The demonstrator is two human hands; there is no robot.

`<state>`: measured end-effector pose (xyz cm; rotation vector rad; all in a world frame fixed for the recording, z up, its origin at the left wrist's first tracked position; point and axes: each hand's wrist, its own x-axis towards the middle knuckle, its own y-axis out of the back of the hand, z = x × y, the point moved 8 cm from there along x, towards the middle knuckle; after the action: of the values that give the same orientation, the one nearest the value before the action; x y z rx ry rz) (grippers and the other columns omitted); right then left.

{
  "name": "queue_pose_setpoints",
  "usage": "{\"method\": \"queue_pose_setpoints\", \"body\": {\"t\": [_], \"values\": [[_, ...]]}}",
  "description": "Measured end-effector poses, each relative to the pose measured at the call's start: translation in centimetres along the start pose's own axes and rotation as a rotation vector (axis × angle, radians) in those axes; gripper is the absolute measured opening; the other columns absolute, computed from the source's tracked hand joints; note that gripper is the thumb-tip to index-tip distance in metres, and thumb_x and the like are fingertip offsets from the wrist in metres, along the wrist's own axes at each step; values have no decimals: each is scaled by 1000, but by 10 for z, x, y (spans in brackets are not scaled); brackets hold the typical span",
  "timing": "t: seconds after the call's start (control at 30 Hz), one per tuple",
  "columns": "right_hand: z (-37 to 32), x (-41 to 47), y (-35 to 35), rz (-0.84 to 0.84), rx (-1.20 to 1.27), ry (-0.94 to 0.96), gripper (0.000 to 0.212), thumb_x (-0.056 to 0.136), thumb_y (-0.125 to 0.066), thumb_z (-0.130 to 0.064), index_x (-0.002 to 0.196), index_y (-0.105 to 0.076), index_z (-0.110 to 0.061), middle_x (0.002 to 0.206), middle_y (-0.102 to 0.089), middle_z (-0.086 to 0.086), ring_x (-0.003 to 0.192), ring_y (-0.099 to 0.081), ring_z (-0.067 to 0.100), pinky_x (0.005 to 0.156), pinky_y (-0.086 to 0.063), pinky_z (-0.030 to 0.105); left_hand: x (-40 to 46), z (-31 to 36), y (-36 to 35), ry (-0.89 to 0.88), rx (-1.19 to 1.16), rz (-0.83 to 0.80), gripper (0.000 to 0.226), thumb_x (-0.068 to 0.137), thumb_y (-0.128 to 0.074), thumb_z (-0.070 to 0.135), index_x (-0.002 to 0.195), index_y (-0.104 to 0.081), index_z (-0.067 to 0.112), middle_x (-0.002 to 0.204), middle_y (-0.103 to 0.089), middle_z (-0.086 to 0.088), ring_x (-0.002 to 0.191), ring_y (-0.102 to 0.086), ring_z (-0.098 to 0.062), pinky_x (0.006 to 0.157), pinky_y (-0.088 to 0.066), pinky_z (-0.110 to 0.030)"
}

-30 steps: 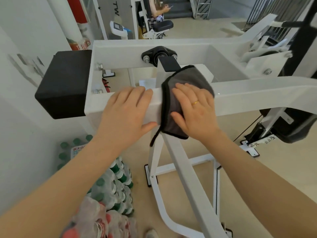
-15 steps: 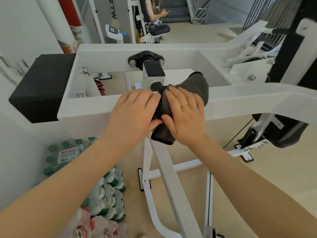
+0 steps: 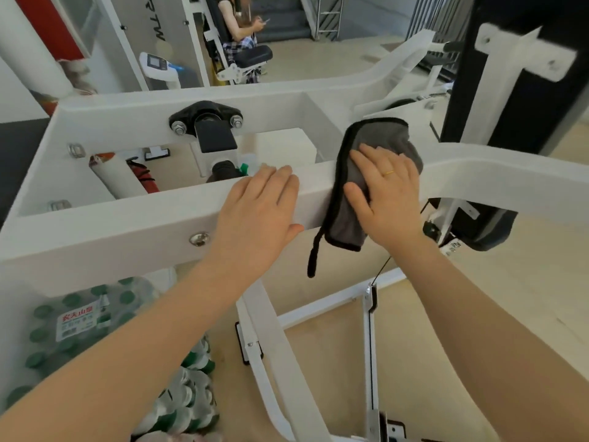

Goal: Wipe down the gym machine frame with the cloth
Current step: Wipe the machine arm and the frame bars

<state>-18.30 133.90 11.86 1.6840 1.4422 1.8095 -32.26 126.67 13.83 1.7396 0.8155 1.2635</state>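
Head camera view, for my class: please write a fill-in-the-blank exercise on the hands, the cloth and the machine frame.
1. The right hand presses the grey ____ onto the white frame.
2. The left hand rests flat on the frame and holds ____.
3. A gold ____ shows on a finger of the right hand.
4. The cloth lies draped ____ the bar.

Missing words: cloth; nothing; ring; over

We stood in a gym: white machine frames (image 3: 127, 218), a padded seat (image 3: 251, 55), stacked bottled water (image 3: 79, 330).
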Motion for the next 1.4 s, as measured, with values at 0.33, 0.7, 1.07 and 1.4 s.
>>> {"method": "queue_pose_setpoints", "body": {"t": [0.33, 0.7, 1.07, 1.4], "values": [[27, -6, -12, 30, -36, 78, 52, 89, -40, -41, 124, -56, -6, 128, -53, 15, 123, -44, 34, 109, -18, 43, 29, 23, -3, -34, -48, 54, 57, 61, -84, 20, 109, -62, -3, 100, -67, -19, 88, -66, -34, 72, -52, -38], [56, -2, -2, 39, 13, -125, 58, 86, -33, -39, 125, -53, -1, 131, -49, 18, 126, -39, 39, 112, -12, 49, 34, 28, -10, 26, -64, 28, 45, 64, -80, 22, 99, -63, -1, 99, -63, -18, 91, -61, -35, 74, -47, -40], [138, 0, 7, 68, -80, -199, 58, 87, -28, -46, 126, -51, -9, 129, -50, 12, 123, -40, 32, 113, -11, 46, 66, 57, -22, -98, -76, 37, 51, 62, -83, 27, 104, -66, 3, 109, -68, -11, 98, -65, -27, 77, -51, -37], [56, 1, -5, 134, 21, 40, 56, 84, -39, -43, 116, -61, -3, 122, -59, 14, 115, -51, 35, 107, -21, 45, 68, 56, -26, -56, -102, 40, 48, 68, -78, 18, 111, -64, 2, 116, -65, -14, 102, -64, -30, 83, -49, -39]]}}
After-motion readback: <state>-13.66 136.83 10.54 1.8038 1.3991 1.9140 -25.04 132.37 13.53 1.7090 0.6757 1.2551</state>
